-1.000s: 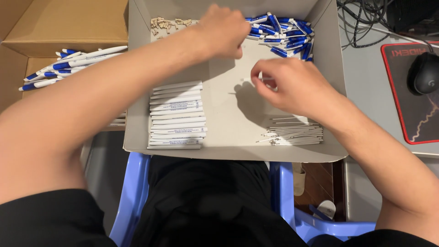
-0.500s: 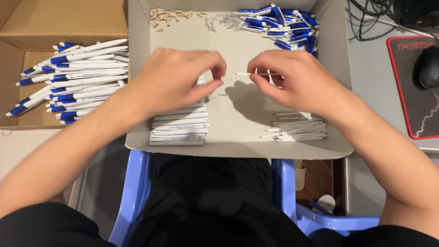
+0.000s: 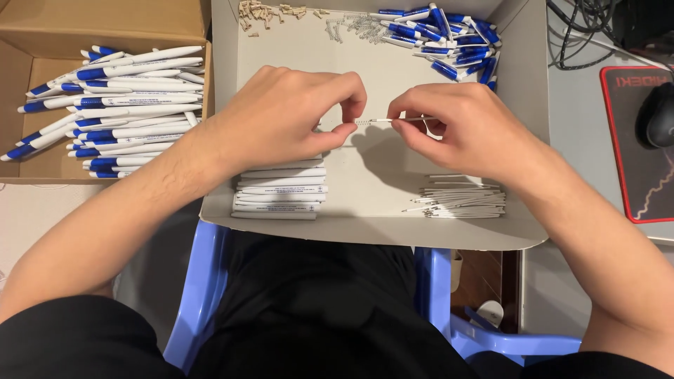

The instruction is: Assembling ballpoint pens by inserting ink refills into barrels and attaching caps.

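Note:
Over the middle of a shallow cardboard tray (image 3: 365, 231), my right hand (image 3: 460, 130) pinches a thin white pen refill (image 3: 393, 120) held level. My left hand (image 3: 288, 116) pinches a small metal spring (image 3: 361, 121) at the refill's left tip. Both hands hover just above the tray floor. Below my left hand lies a stack of white pen barrels (image 3: 281, 193). A bundle of white refills (image 3: 460, 200) lies under my right wrist.
Blue pen parts (image 3: 449, 35) are heaped in the tray's far right corner, with loose springs (image 3: 351, 28) and small tan pieces (image 3: 263, 14) along its far wall. A brown box (image 3: 28, 165) on the left holds several assembled blue-and-white pens (image 3: 119, 105). A mouse (image 3: 656, 116) sits at right.
My left hand came back from the tray's far edge to the middle and met my right hand. The spring now sits at the refill's tip between both hands.

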